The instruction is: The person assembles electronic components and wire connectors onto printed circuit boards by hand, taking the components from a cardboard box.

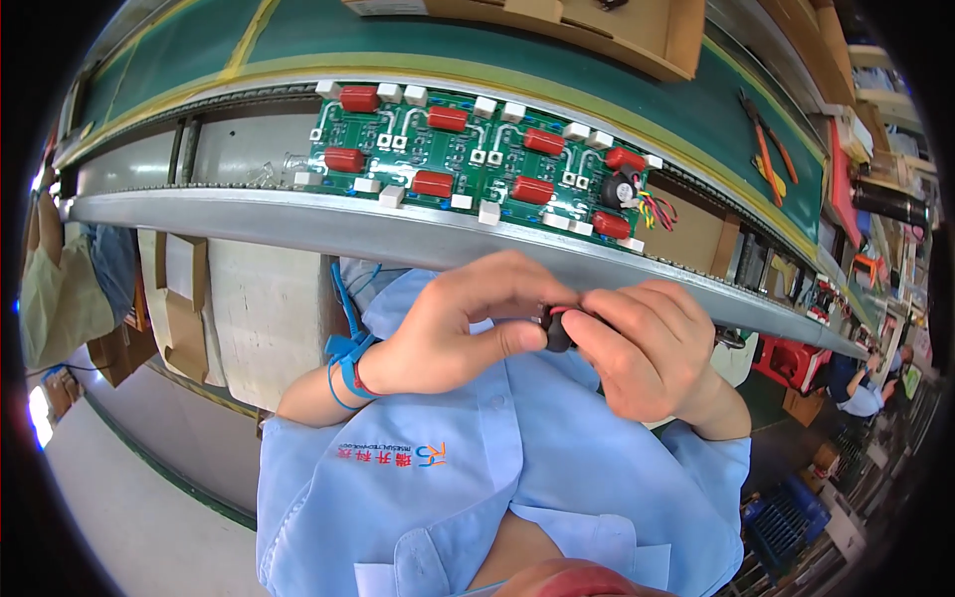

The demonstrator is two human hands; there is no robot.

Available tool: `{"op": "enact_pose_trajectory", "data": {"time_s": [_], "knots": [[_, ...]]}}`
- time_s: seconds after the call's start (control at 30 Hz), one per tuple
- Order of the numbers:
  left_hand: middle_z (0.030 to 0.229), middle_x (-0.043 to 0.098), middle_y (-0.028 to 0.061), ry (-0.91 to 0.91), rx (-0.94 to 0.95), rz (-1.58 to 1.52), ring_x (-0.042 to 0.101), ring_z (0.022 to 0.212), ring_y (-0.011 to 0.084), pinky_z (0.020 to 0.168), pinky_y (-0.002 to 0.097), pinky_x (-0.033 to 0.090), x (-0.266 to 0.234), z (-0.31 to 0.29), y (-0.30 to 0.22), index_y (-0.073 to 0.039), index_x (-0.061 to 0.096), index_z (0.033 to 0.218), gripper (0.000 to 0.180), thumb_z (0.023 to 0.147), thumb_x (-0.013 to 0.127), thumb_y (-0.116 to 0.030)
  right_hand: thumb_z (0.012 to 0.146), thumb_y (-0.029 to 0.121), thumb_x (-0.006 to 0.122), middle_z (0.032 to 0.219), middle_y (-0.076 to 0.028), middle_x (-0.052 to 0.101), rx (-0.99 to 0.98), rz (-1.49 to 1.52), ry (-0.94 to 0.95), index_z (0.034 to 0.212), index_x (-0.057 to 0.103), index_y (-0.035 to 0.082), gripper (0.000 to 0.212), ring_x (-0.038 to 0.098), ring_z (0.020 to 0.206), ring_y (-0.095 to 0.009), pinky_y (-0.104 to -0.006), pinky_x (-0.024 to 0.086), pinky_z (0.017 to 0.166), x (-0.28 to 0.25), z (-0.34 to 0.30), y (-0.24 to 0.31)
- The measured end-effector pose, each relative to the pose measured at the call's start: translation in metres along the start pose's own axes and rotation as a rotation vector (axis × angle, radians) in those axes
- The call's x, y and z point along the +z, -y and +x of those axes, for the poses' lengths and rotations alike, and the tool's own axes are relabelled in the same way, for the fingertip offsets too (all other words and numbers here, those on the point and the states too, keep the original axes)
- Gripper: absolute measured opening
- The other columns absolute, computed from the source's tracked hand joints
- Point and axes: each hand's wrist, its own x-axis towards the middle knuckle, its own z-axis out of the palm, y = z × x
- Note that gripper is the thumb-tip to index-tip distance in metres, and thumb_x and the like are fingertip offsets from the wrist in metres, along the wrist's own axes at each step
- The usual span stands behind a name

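My left hand [453, 323], with a blue strap [348, 363] round its wrist, pinches a small black part [557, 334] between thumb and fingertips. My right hand [645, 343] grips the same part from the other side. A bit of red, like a wire, shows on it, but the fingers hide most of its shape. Just beyond my hands, a long green circuit board [453, 159] lies across the rails, with red capacitors [433, 184] and white blocks on it. Near its right end sits a round black component [619, 189] with several coloured wires [657, 211].
A metal rail [398, 221] runs between me and the board. Behind the board is a green belt [308, 45] bearing an open cardboard box [597, 35] and orange-handled pliers [764, 149]. Another person's sleeve [111, 264] shows at far left, and other people stand at far right.
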Motion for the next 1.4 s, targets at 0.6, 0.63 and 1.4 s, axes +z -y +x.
{"op": "enact_pose_trajectory", "data": {"time_s": [0.6, 0.63, 1.4], "knots": [[0.088, 0.067, 0.0013, -0.558, 0.717, 1.494, 0.064, 0.084, 0.0190, 0.091, 0.0381, 0.044, -0.072, 0.022, -0.006, -0.010, 0.064, 0.107, 0.031, 0.080, 0.077, -0.019, 0.071, 0.012, 0.082, 0.086, -0.006, 0.068, 0.182, -0.154, 0.121, 0.100, 0.070, 0.005, 0.032, 0.065, 0.075, -0.026, -0.0355, 0.053, 0.064, 0.036, 0.067, -0.047], [0.089, 0.069, 0.0013, -0.538, 0.683, 1.490, 0.065, 0.084, 0.0187, 0.094, 0.0378, 0.042, -0.072, 0.023, -0.003, -0.010, 0.066, 0.107, 0.031, 0.081, 0.077, -0.022, 0.071, 0.012, 0.082, 0.085, -0.007, 0.067, 0.172, -0.186, 0.134, 0.099, 0.070, 0.005, 0.031, 0.066, 0.076, -0.025, -0.0357, 0.053, 0.065, 0.039, 0.068, -0.047], [0.106, 0.070, 0.0033, -0.799, 0.557, 1.430, 0.065, 0.089, 0.0186, 0.101, 0.0391, 0.036, -0.074, 0.021, -0.001, -0.010, 0.065, 0.116, 0.034, 0.086, 0.074, -0.023, 0.072, 0.007, 0.078, 0.083, -0.009, 0.065, 0.211, -0.166, 0.331, 0.099, 0.070, 0.001, 0.028, 0.065, 0.075, -0.026, -0.0373, 0.054, 0.066, 0.044, 0.075, -0.047]]}}
